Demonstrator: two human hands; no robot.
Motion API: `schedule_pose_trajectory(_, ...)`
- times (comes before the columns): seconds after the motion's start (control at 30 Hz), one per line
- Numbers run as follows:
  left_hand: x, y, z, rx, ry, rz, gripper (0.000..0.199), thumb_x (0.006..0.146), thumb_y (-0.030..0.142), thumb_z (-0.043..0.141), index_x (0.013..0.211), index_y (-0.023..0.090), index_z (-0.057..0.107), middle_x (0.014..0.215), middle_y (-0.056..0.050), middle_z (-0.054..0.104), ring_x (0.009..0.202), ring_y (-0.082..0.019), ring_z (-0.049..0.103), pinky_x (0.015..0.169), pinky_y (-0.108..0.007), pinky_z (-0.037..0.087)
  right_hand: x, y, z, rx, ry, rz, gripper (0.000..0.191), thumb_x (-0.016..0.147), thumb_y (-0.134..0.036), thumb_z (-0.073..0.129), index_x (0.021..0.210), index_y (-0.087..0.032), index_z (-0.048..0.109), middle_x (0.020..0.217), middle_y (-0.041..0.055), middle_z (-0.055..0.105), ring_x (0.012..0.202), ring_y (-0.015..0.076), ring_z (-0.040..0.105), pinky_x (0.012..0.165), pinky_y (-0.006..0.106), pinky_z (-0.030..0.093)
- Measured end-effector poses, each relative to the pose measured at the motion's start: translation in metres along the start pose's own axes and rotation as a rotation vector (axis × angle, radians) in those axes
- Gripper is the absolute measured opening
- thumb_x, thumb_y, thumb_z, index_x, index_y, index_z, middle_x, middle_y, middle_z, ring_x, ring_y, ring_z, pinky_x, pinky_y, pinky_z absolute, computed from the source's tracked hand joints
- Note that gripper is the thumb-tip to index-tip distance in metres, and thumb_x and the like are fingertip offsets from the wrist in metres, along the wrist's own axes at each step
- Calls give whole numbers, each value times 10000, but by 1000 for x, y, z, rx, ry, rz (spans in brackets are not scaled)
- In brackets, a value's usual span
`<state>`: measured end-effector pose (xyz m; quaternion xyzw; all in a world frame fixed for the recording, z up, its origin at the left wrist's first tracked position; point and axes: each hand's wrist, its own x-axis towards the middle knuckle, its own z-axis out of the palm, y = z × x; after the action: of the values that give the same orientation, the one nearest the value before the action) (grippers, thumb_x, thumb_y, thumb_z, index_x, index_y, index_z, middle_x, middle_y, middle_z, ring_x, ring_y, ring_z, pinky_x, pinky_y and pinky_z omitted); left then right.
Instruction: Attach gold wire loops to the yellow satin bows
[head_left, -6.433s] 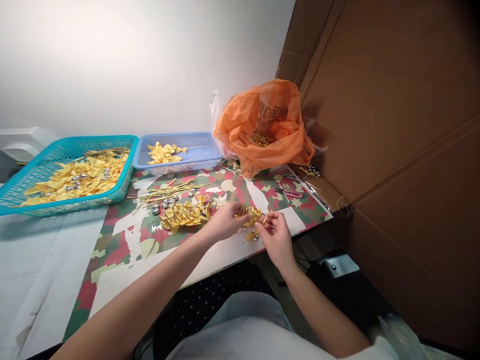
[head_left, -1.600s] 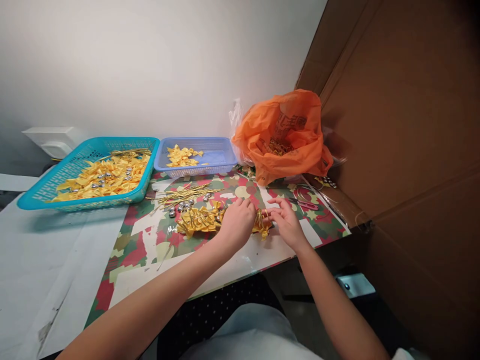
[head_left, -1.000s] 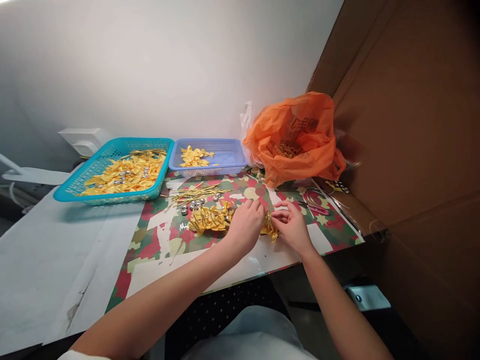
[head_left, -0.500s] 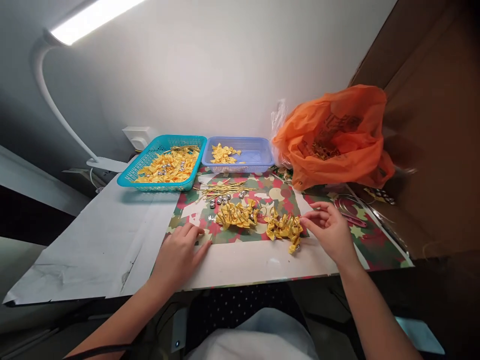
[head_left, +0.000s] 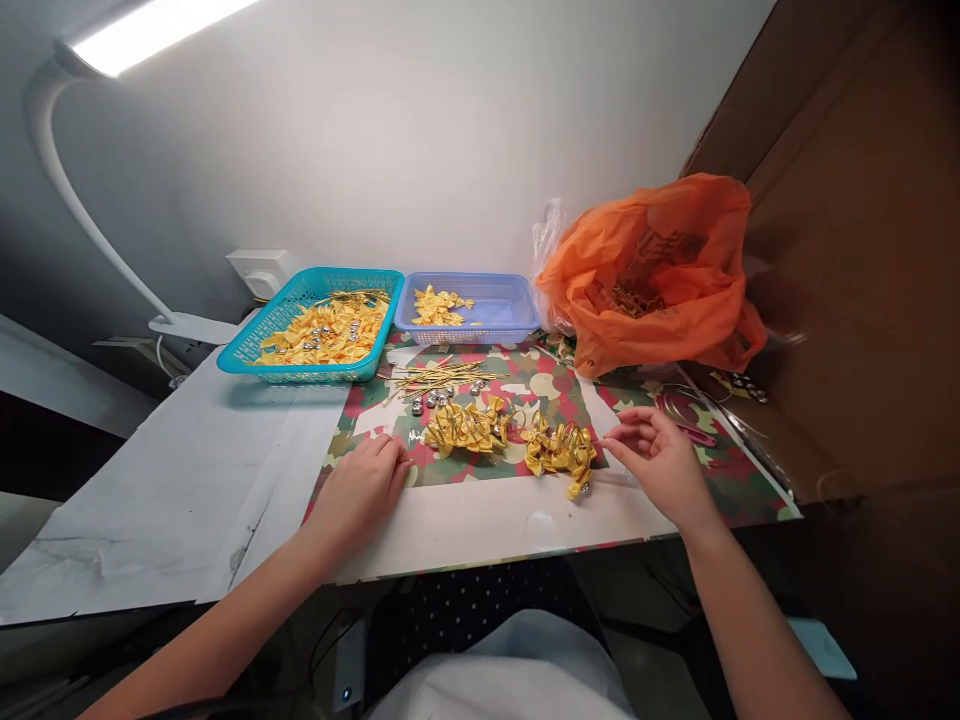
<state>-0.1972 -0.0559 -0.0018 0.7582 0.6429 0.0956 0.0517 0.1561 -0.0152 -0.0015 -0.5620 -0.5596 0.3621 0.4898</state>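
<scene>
On the patterned mat (head_left: pixel 480 470), two bunches of yellow bows with gold wire lie side by side, a left bunch (head_left: pixel 466 428) and a right bunch (head_left: pixel 559 448). My right hand (head_left: pixel 656 460) is at the right end of the right bunch, thumb and forefinger pinched; what is between them is too small to make out. My left hand (head_left: pixel 369 480) rests on the mat left of the left bunch, its fingers drawn together and partly hidden. Small silver bells (head_left: pixel 431 401) and gold wire ties (head_left: pixel 439 378) lie behind the bunches.
A teal basket (head_left: pixel 382 345) of bows, ties and bells stands at the back left, beside a blue basket (head_left: pixel 514 325) with some bows. An orange bag (head_left: pixel 675 330) is at the back right, near a pink tool (head_left: pixel 697 435). A lamp (head_left: pixel 75 205) rises at left.
My left hand's thumb and fingers have come closer together. My right hand has kept its pinch at the right bunch. The whole view has shifted slightly.
</scene>
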Motion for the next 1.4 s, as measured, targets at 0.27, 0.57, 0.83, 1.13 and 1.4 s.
schedule_pose_trajectory(0.27,26,-22,-40,-619,-308,50,390,952,436,294,687,212,473,703,-2,479,662,-166,471,625,-277,436,16,-28,-8,-68,2,-169,319,745,-377,752,951,-225,562,811,22,637,784,183,648,790,368,562)
schedule_pose_trajectory(0.57,53,-21,-56,-1118,-78,82,348,832,434,545,578,197,523,624,-7,437,596,-152,397,565,-289,358,37,-78,-12,-134,-40,-400,235,779,-298,733,941,-241,572,799,-2,643,781,173,653,804,360,563)
schedule_pose_trajectory(0.83,51,-24,-48,-1180,53,50,325,792,398,589,543,194,542,594,-6,445,571,-145,395,551,-289,334,41,-75,-4,-143,-13,-432,213,766,-272,739,893,-235,572,793,-7,644,765,166,657,775,342,563)
schedule_pose_trajectory(1.13,52,-24,-43,-1294,74,5,289,716,345,634,487,192,546,563,-12,453,570,-150,395,542,-292,322,58,-66,5,-47,54,-387,185,754,-231,717,866,-231,570,815,-12,614,771,146,628,787,325,542)
schedule_pose_trajectory(1.4,74,-8,-33,-1491,164,-78,246,613,249,622,405,190,504,536,-7,473,564,-126,399,549,-264,339,91,-54,34,253,-16,-311,259,712,-295,746,865,-254,542,768,-49,530,817,155,679,869,344,536)
